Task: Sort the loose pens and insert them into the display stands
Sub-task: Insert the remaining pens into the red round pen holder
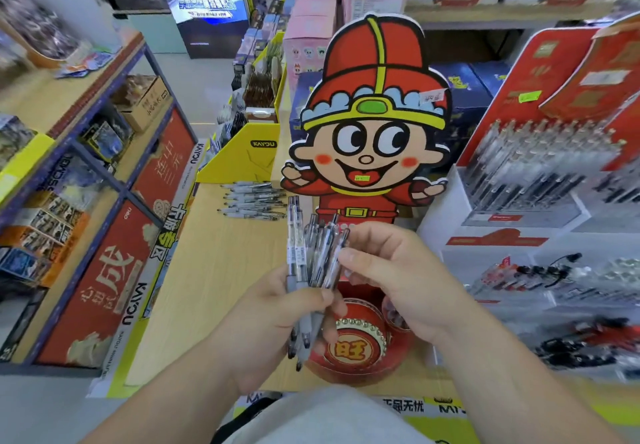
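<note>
My left hand grips a bundle of several clear pens upright, tips pointing down, above the wooden counter. My right hand pinches the upper part of one pen at the bundle's right side with thumb and fingers. More loose pens lie in a row further back on the counter. A red round display stand with a gold emblem sits just below my hands. On the right, a red and white tiered pen display holds rows of pens.
A cartoon figure cutout in a red hat stands right behind my hands. A yellow cardboard display box sits at the back left. Blue shelving with boxes runs along the left across an aisle. More pens lie at the lower right.
</note>
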Available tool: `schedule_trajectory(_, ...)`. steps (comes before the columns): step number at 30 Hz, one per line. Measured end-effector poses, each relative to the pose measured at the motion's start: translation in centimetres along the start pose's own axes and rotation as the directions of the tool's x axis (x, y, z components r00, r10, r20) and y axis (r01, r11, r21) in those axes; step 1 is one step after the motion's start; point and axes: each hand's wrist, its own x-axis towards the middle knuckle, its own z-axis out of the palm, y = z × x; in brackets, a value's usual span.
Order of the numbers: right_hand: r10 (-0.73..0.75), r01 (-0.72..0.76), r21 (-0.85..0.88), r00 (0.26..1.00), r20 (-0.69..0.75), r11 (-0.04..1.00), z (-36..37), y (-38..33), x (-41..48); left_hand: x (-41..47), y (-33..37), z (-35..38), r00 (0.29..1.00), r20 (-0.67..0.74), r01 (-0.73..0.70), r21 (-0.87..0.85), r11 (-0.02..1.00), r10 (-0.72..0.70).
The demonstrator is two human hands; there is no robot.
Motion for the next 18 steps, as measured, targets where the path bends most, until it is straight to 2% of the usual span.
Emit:
schedule_trajectory(5, -0.032, 0.059, 0.189, 0.99, -0.139, 0.98, -1.8, -1.2, 0.3, 0.6, 0.2, 0.2, 0.987, -0.158, -0.007, 0.042, 0.999, 0.013)
schedule_trajectory(8, -0.111, 0.169, 0.186, 0.951, -0.287, 0.968, -3.5, -2.3, 0.7, 0.8, 0.2, -0.4, 0.967, -0.253, -0.005, 0.017, 1.0, 0.009)
schedule_trajectory(11, -0.249, 0.28, 0.013, 0.872, -0.421, 0.96, -4.7, -2.9, 1.4, 0.8, 0.0, -0.8, 0.957, -0.291, -0.001, 0.014, 1.0, 0.005)
schedule_trajectory(13, -0.337, 0.309, -0.137, 0.832, -0.441, 0.941, -5.1, -2.8, 1.9, 0.7, -0.2, -1.0, 0.955, -0.296, 0.002, 0.012, 1.0, 0.002)
schedule_trajectory(18, -0.373, 0.209, -0.406, 0.845, -0.383, 0.89, -4.4, -0.8, 3.0, 0.6, -0.8, -1.5, 0.957, -0.291, 0.009, 0.005, 1.0, -0.007)
